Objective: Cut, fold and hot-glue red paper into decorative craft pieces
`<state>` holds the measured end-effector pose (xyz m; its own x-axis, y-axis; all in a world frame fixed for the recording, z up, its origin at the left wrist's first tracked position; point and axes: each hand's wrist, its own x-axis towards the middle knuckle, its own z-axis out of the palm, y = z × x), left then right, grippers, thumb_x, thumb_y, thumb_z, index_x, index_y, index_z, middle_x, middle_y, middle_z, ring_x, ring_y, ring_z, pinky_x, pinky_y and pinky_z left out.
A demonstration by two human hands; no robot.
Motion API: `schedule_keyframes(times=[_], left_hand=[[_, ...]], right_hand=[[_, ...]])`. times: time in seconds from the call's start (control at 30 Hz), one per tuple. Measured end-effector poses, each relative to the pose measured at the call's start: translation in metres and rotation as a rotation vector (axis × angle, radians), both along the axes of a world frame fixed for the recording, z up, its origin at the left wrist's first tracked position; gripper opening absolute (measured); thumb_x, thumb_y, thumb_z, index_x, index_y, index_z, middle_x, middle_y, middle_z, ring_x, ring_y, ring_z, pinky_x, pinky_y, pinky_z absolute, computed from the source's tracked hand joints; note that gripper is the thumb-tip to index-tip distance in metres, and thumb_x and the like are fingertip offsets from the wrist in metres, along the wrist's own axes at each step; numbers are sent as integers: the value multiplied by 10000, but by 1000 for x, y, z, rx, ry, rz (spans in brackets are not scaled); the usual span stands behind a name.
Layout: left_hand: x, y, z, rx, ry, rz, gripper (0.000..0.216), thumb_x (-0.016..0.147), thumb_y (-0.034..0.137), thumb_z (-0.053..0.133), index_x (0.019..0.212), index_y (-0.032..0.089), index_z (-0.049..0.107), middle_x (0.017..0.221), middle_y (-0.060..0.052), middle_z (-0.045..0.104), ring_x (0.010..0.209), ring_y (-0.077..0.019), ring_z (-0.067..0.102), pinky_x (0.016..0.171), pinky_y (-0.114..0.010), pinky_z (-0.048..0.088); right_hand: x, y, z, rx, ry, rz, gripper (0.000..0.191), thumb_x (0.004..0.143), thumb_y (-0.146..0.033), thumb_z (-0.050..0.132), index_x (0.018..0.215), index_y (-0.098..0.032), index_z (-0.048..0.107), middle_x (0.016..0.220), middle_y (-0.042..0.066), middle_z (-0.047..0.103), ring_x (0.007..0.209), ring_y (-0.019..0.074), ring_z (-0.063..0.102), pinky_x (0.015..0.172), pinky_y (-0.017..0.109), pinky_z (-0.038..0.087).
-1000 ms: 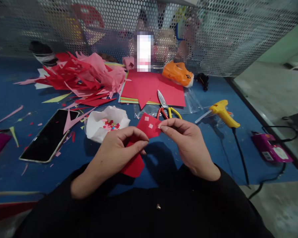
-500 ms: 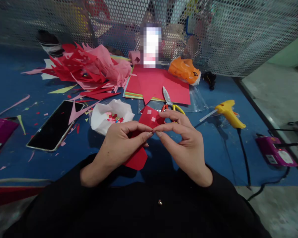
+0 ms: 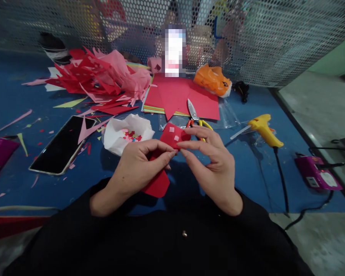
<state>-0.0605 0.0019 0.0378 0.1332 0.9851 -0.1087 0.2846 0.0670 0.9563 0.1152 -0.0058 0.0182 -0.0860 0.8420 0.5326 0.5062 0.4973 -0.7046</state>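
A folded piece of red paper [image 3: 158,185] with two small pink squares [image 3: 171,129] on its upper part is held in front of me. My left hand [image 3: 138,165] is closed on it, thumb and forefinger pinching its edge near the middle. At the same edge, the thumb and forefinger of my right hand [image 3: 214,168] pinch the paper, while its other fingers reach along the paper's right side. Part of the paper is hidden behind my left fingers. Just beyond lie scissors [image 3: 193,111] with red and yellow handles, blades pointing away.
A white-lined bowl [image 3: 112,134] holds tiny paper bits. A phone [image 3: 61,143] lies left, below heaped pink and red scraps [image 3: 103,76]. Stacked coloured paper [image 3: 189,92] and an orange packet [image 3: 212,80] sit behind. On the right are a yellow glue gun [image 3: 264,128] and a purple power box [image 3: 319,172].
My right thumb and forefinger have parted slightly from my left fingertips along the paper's edge. The whole view has shifted a little; the paper stays in about the same place.
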Motion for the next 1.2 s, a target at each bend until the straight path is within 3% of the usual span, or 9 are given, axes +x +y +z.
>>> schedule_keyframes(times=[0.13, 0.47, 0.7, 0.8, 0.9, 1.0, 1.2], left_hand=[[-1, 0, 0, 13, 15, -18, 131, 800, 315, 722, 800, 192, 766, 627, -1, 729, 551, -139, 681, 552, -204, 531], [-2, -2, -2, 143, 93, -86, 118, 846, 300, 688, 811, 217, 764, 716, 9, 742, 588, -124, 682, 596, -212, 515], [-3, -2, -2, 177, 139, -92, 128, 863, 311, 674, 808, 232, 758, 696, 19, 732, 612, -133, 676, 636, -237, 512], [-3, -2, -2, 151, 111, -73, 126, 862, 314, 683, 815, 221, 753, 668, 20, 729, 587, -133, 673, 602, -231, 506], [-3, -2, -2, 152, 111, -67, 125, 860, 314, 688, 812, 217, 751, 652, 21, 727, 575, -131, 669, 588, -229, 500], [-3, -2, -3, 159, 129, -80, 131, 860, 312, 682, 805, 214, 750, 659, 22, 731, 578, -129, 668, 589, -231, 495], [-4, 0, -6, 145, 152, -153, 138, 859, 304, 661, 808, 200, 737, 644, 27, 712, 575, -123, 651, 582, -230, 480]], right_hand=[[5, 1, 5, 15, 7, -63, 141, 930, -177, 616, 940, -275, 716, 1152, 60, 709, 1187, 248, 620, 1062, 492, 458], [7, 3, -1, 69, -239, 28, 53, 927, -233, 621, 928, -269, 659, 1299, 69, 642, 1404, 292, 456, 1155, 533, 362], [6, 0, 3, 66, -237, 77, 106, 920, -167, 577, 903, -267, 608, 1328, 60, 632, 1442, 284, 410, 1166, 543, 335], [8, 1, 6, -38, -74, 45, 89, 922, -178, 590, 877, -251, 614, 1312, 75, 642, 1365, 265, 498, 1137, 500, 371], [12, 5, 6, -246, 143, 7, 106, 914, -187, 615, 817, -232, 619, 1220, 77, 678, 1240, 236, 591, 1075, 435, 418], [16, 10, 4, -425, 303, 71, 126, 909, -202, 619, 784, -222, 613, 1055, 57, 704, 1183, 219, 614, 993, 376, 455], [15, 11, 4, -446, 304, 81, 88, 895, -198, 611, 808, -204, 620, 832, -7, 660, 806, 137, 613, 780, 291, 475]])
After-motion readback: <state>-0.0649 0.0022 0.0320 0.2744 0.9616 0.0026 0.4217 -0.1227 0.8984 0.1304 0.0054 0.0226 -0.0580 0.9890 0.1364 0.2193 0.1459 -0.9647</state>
